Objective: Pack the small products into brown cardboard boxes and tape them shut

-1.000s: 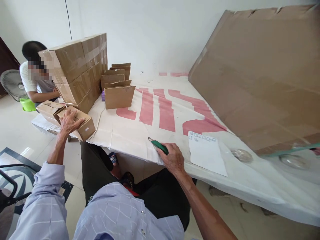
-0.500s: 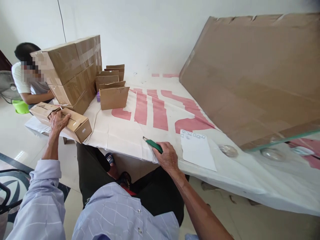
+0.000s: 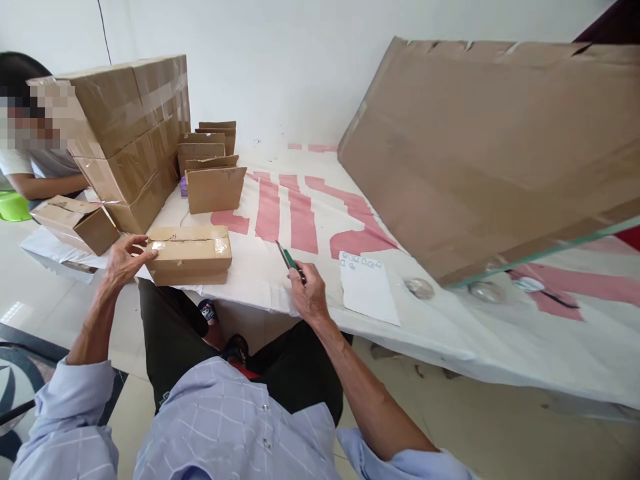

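A long cardboard box (image 3: 190, 257) lies at the table's front edge, with a seam and shiny clear tape along its top. My left hand (image 3: 125, 261) grips its left end, the thumb and fingers bent against the box. In my right hand (image 3: 309, 291) is a green utility knife (image 3: 289, 259), its blade out and pointing up and away from me. The knife is over the table, to the right of the box and apart from it. Part of its handle is hidden by my fingers.
Another cardboard box (image 3: 75, 220) sits farther left, beside a stack of taped cartons (image 3: 125, 127). Behind are several open-flapped boxes (image 3: 217, 190). A sheet of paper (image 3: 370, 293) and a large cardboard panel (image 3: 490, 153) are on the right. A co-worker (image 3: 45, 170) sits at far left.
The long box has come rightward from beside the other box, with my left hand at its left end. My right hand now holds the knife more upright. The view has shifted slightly right.
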A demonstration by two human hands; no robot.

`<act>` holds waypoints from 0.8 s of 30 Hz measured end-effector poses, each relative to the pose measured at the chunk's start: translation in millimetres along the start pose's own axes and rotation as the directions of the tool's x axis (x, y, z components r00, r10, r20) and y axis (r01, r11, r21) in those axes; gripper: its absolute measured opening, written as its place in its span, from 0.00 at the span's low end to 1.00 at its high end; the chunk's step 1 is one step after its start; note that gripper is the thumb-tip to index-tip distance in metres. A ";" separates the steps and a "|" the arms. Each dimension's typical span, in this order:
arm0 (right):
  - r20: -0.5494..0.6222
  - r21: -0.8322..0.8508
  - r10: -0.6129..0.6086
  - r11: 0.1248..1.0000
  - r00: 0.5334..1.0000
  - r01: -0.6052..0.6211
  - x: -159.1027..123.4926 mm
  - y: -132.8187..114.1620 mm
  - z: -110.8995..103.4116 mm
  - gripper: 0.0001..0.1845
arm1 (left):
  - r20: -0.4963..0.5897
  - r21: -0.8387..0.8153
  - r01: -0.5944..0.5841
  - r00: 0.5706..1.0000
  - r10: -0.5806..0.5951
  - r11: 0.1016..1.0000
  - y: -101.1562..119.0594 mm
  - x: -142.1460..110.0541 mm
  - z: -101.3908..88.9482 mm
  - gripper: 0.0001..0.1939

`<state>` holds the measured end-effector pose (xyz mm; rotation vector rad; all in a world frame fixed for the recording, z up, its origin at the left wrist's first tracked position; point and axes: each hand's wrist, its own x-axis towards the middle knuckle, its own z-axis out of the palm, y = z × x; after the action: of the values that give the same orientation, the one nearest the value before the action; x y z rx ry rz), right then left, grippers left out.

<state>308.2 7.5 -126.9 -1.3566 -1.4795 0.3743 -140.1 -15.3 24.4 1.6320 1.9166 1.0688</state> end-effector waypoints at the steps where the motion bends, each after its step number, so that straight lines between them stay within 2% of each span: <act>1: 0.022 0.080 0.044 0.996 0.999 -0.045 3.9 -9.4 2.4 0.20 | 0.026 -0.082 0.010 1.000 -0.008 0.997 0.1 -0.9 7.4 0.36; 4: 0.106 0.290 0.151 0.941 0.983 -0.175 14.8 -34.5 9.7 0.26 | 0.045 -0.301 -0.004 0.999 0.018 0.954 0.0 -0.8 28.7 0.35; 7: 0.179 0.413 0.180 0.878 0.967 -0.240 22.9 -53.2 17.6 0.30 | 0.061 -0.467 -0.031 0.996 0.067 0.884 -1.2 1.0 45.0 0.37; 10: 0.248 0.463 0.191 0.838 0.950 -0.289 25.9 -65.5 25.2 0.34 | 0.084 -0.505 -0.055 0.990 0.113 0.861 -4.0 2.4 55.2 0.39; 14: 0.286 0.461 0.228 0.819 0.931 -0.342 20.2 -72.2 27.5 0.39 | 0.136 -0.446 -0.114 0.972 0.194 0.888 -7.4 -1.2 64.4 0.38; 17: 0.278 0.408 0.229 0.851 0.933 -0.330 12.3 -70.8 15.9 0.39 | 0.171 -0.423 -0.165 0.951 0.257 0.891 -6.5 -11.0 73.1 0.36; 20: 0.255 0.356 0.186 0.894 0.949 -0.271 9.1 -69.9 -8.8 0.35 | 0.182 -0.427 -0.208 0.933 0.309 0.880 -1.2 -23.7 83.8 0.34; 24: 0.213 0.247 0.049 0.964 0.976 -0.102 21.1 -84.7 -49.1 0.26 | 0.209 -0.399 -0.283 0.898 0.387 0.872 11.7 -36.3 97.7 0.32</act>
<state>307.2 -20.1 -30.6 -1.1952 -1.4892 0.7485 -53.2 -21.5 -34.0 1.8233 1.1919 1.1589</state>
